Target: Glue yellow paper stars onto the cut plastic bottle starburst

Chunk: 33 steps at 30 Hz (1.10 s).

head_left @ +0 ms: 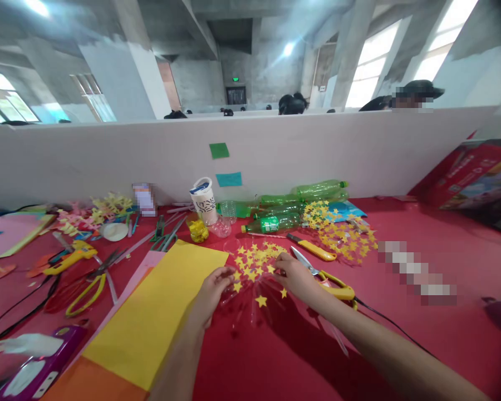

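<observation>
Between my hands sits a cluster of yellow stars (254, 260) on thin clear strips, which fan out over the red table (242, 362). My left hand (211, 292) is closed with curled fingers at the cluster's left edge. At its right edge my right hand (297, 275) pinches near a star, fingers closed; the exact grip is partly hidden. Two stars hang low at the front of the cluster. Just beyond my right hand lie open scissors blades (303, 258), a yellow utility knife (317, 250) and a yellow glue gun (340, 291) with a black cord.
A second star cluster (350, 240) lies to the right, by green plastic bottles (278, 224). A white cup (204, 203) stands near the partition (108, 156). Yellow paper (158, 306), yellow-handled scissors (87, 295), another glue gun (73, 257) and a purple device (44, 365) are on the left.
</observation>
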{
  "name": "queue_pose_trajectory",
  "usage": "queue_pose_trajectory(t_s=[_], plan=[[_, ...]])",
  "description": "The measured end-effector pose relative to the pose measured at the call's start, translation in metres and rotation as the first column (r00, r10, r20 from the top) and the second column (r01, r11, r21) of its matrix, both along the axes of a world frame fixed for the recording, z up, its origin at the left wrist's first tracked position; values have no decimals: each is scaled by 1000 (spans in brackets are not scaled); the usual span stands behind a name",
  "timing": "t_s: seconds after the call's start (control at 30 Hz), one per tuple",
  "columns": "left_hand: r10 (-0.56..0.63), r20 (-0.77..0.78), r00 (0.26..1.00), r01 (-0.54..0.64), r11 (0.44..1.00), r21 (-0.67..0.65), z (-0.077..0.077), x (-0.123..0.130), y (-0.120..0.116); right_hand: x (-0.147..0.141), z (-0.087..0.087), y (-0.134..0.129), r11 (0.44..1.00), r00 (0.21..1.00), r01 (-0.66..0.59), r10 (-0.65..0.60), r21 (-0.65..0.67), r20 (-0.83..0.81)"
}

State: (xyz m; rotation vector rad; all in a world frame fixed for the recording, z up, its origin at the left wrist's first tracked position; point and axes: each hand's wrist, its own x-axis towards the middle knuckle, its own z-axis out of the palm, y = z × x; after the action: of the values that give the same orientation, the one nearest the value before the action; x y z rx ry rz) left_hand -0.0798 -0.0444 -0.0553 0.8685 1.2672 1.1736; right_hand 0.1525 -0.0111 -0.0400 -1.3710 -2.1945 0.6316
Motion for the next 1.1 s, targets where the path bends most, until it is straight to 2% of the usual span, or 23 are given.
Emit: queue_pose_trajectory(t_s=[0.17, 0.23, 0.3, 0.37, 0.4, 0.43, 0.47, 0.53, 0.63, 0.73, 0.87, 0.97, 1.1], plan=[[34, 178, 983, -44, 997, 57, 28, -11, -5, 20, 21, 2, 998, 991, 51, -45, 42, -124], [66, 251, 966, -84, 994, 63, 32, -13, -4, 29, 34, 1, 997, 985, 57, -47, 58, -168], [62, 285, 957, -74, 997, 32, 31, -7, -5, 36, 49, 0, 996, 978, 52, -37, 72, -203], [-9, 301, 954, 8, 1000, 3, 30, 8, -10, 39, 62, -3, 996, 973, 43, -23, 82, -230], [-84, 320, 944, 94, 995, -15, 30, 19, -12, 39, 67, -4, 995, 970, 37, -15, 90, -241], [-194, 384, 903, 210, 978, 0, 31, 30, -15, 38, 72, -6, 994, 969, 32, -6, 103, -249], [-253, 445, 859, 266, 963, 34, 32, 41, -17, 36, 75, -8, 993, 968, 27, 4, 118, -250], [-281, 509, 814, 258, 959, 116, 34, 59, -18, 31, 78, -12, 989, 970, 13, 23, 146, -243], [-209, 471, 857, 151, 976, 158, 36, 71, -13, 25, 74, -15, 987, 973, -17, 53, 161, -223], [-151, 416, 896, 85, 981, 172, 34, 70, -5, 22, 64, -15, 983, 975, -30, 69, 181, -212], [-126, 398, 909, 62, 983, 171, 27, 66, 3, 21, 56, -14, 977, 976, -38, 82, 208, -204], [-110, 406, 907, 48, 986, 161, 20, 65, 7, 24, 61, -16, 977, 988, -37, 67, 210, -140], [-89, 411, 907, 30, 989, 148, 13, 64, 10, 40, 82, -23, 965, 997, -33, 51, 261, -62]])
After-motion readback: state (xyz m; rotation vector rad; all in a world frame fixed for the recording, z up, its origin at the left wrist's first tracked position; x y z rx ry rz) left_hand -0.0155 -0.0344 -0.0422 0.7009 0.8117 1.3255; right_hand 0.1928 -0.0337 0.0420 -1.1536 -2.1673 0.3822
